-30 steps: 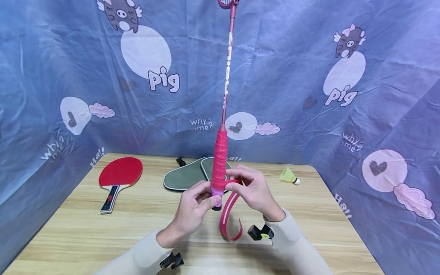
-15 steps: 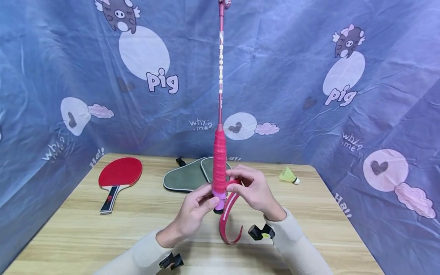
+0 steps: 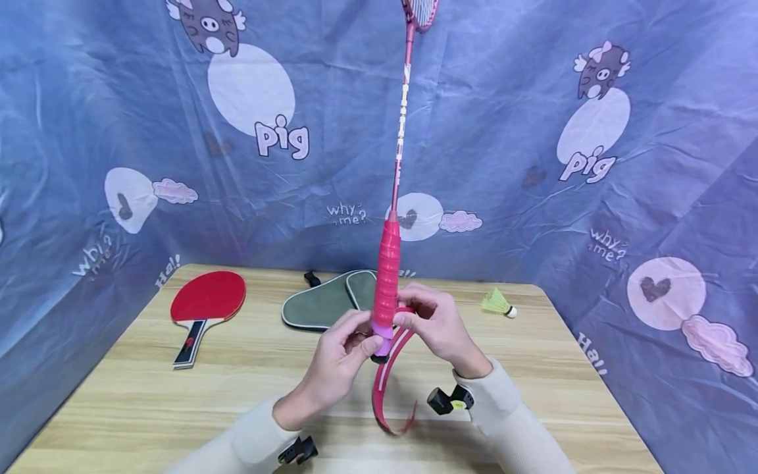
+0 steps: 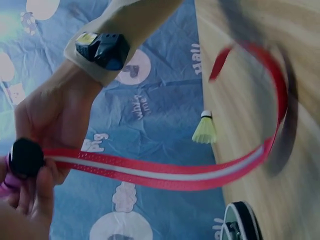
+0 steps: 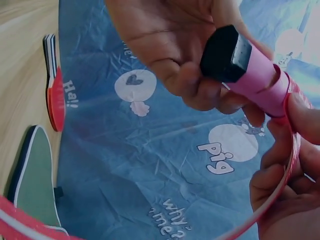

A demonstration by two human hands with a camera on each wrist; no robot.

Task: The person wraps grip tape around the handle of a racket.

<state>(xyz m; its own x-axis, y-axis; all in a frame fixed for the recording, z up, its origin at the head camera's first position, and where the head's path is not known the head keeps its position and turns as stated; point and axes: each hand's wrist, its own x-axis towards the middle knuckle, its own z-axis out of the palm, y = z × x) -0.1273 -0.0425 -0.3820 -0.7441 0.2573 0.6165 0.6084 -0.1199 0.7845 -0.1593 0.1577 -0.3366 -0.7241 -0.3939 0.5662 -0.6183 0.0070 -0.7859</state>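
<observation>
A badminton racket (image 3: 401, 125) stands nearly upright, leaning slightly right, its strung head cut off by the top of the head view. My left hand (image 3: 331, 362) pinches the bottom of the handle, at a bare purple band (image 5: 262, 82) just above the black butt cap (image 5: 227, 54). Red overgrip tape (image 3: 387, 273) winds in overlapping turns around the handle above that band. Beside the lowest turn, my right hand (image 3: 435, 326) pinches the tape between thumb and fingers. Its loose tail, with a white strip along the inside (image 4: 165, 175), hangs in a curve over the table.
On the wooden table (image 3: 237, 408), a red table tennis bat (image 3: 208, 296) lies at the left. Behind the hands is a green bat case (image 3: 320, 303), partly hidden by the handle. A yellow shuttlecock (image 3: 497, 303) lies at the back right. Printed blue cloth (image 3: 503, 131) hangs around the table.
The racket first swung left to upright, then tilted right, its handle shifting slightly right. The tape's loose tail now hangs lower and a little further left. Both hands keep their holds.
</observation>
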